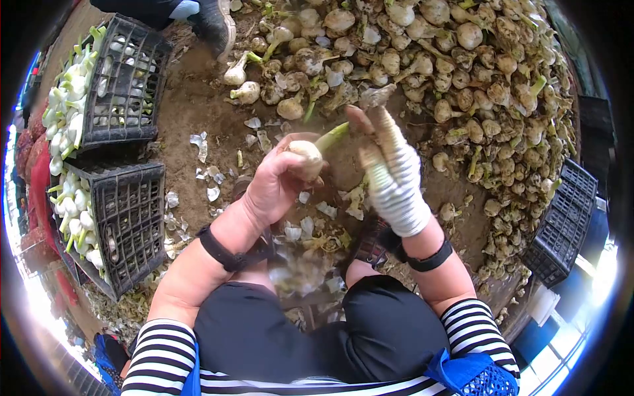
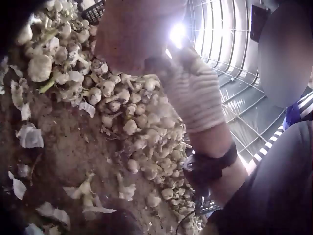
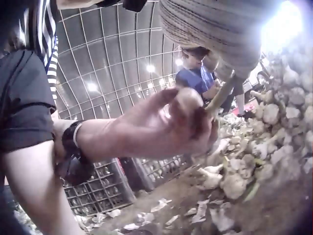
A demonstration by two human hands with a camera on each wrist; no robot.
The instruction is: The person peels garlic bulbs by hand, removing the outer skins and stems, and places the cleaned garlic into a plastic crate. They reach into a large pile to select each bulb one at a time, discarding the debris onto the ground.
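Left hand (image 1: pixel 274 185): bare, fingers and thumb curled round a garlic bulb (image 1: pixel 306 157), centre of the head view, above my knees.
Garlic bulb: pale and mostly covered by my fist; its green stalk (image 1: pixel 332 135) points up and right toward my other hand.
Right hand (image 1: pixel 395 181): in a white knit glove, fingers nearly straight, thumb tip at the stalk's end. I cannot tell whether it pinches the stalk or only touches it.
Risk, grip: the fist covers most of the bulb. I judge that hard squeezing could split the cloves apart.
Risk, stalk: a sideways pull could snap the stalk short and leave me nothing to hold.
Risk, glove: the glove looks soiled, so contact could smear dirt on the bulb.
Loose skins (image 1: pixel 307 228): scattered just below both hands on the earth floor (image 1: pixel 191 112). A dropped bulb would land in skins and soil.
Heap of unpeeled garlic (image 1: pixel 462 79): upper right, its edge near my right hand. A knock with the wrist could roll bulbs into my working spot.
Black crates (image 1: pixel 129 218): left edge, well apart from my hands, with white peeled bulbs (image 1: pixel 72 204) piled at their far side. I judge that a careless throw could miss or spill them.
Shoe (image 1: pixel 214 23): another person's, top left, beside stray bulbs, which could get trodden on.
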